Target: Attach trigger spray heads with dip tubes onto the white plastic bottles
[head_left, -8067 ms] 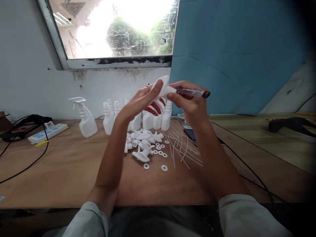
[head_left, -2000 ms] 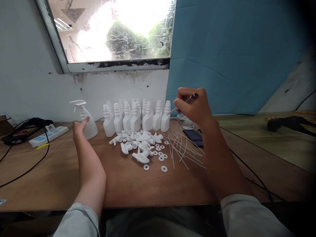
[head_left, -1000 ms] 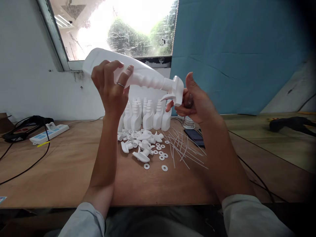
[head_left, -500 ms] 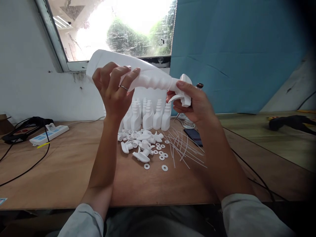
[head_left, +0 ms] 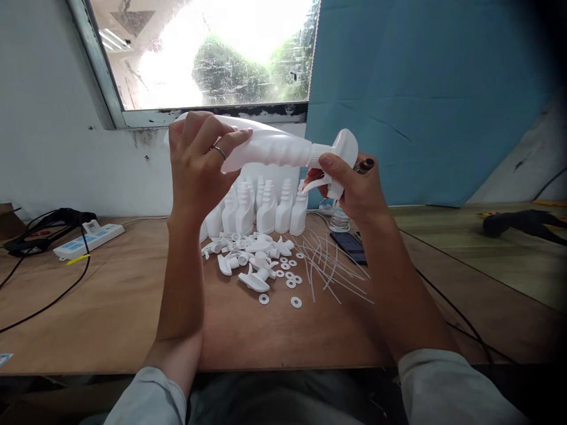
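Note:
A white spray bottle (head_left: 274,143) lies sideways in the air between my hands, its neck pointing right. My left hand (head_left: 199,156), with a ring on one finger, wraps round the body near the base. At the other end my right hand (head_left: 354,186) grips the white trigger sprayer head (head_left: 344,150), thumb at its collar, which sits on the bottle's neck. The trigger hangs downward. Below on the table lie a heap of loose white trigger heads (head_left: 254,280), several flat white washers (head_left: 296,302) and a spread of thin white tubes (head_left: 330,265).
Several upright white bottles (head_left: 266,209) stand behind the heap. A dark phone (head_left: 349,247) and a clear glass jar (head_left: 339,219) are at right, partly behind my right arm. A power strip (head_left: 88,241) with black cables lies at left. The wooden table (head_left: 248,342) ends near me.
The bottle's base has dropped, so it lies more level and has turned a little about its length. My left hand has rolled with it; the sprayer head has shifted slightly right.

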{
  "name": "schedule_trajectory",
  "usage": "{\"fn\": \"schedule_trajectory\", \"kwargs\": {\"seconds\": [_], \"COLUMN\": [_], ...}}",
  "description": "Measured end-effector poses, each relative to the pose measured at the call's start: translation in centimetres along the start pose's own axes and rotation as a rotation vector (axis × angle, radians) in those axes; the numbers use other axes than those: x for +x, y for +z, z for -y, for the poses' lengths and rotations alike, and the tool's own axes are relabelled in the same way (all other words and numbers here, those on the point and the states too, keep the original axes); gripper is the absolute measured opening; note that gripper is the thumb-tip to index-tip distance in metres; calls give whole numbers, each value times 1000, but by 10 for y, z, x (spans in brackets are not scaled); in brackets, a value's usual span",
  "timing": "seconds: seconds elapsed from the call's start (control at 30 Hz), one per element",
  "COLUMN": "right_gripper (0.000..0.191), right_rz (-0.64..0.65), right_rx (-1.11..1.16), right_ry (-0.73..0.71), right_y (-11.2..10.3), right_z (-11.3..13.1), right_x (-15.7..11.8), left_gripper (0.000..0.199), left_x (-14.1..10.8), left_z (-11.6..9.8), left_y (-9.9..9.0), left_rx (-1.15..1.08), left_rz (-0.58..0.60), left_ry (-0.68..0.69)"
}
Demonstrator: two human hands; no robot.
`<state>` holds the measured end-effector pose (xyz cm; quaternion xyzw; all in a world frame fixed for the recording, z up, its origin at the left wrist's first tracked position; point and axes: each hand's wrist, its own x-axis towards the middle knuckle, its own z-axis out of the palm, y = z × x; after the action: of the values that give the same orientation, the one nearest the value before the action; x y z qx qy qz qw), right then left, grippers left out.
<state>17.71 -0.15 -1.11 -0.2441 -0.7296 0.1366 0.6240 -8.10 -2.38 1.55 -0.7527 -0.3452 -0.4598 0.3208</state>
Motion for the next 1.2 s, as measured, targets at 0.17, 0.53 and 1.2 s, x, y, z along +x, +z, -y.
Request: {"fn": "schedule_trajectory", "kwargs": {"seconds": [0.17,0.53,1.2], "right_gripper": [30,44,36], "right_rz": [134,424,-426], "right_rx": [-457,-600,-763], "right_ry": [-263,-552,-542], "right_y": [-10,-7,-80], "right_z": [9,5,3], "right_x": [-4,-1,14], "left_gripper": [40,52,54], "left_x": [-5,-21,-77], "left_z": [8,49,144], "left_y": [-4,-20,-20], "left_rx": [-66,-660,-83], "left_rz": [229,1053,-16], "left_ry": [-37,-464,-960]}}
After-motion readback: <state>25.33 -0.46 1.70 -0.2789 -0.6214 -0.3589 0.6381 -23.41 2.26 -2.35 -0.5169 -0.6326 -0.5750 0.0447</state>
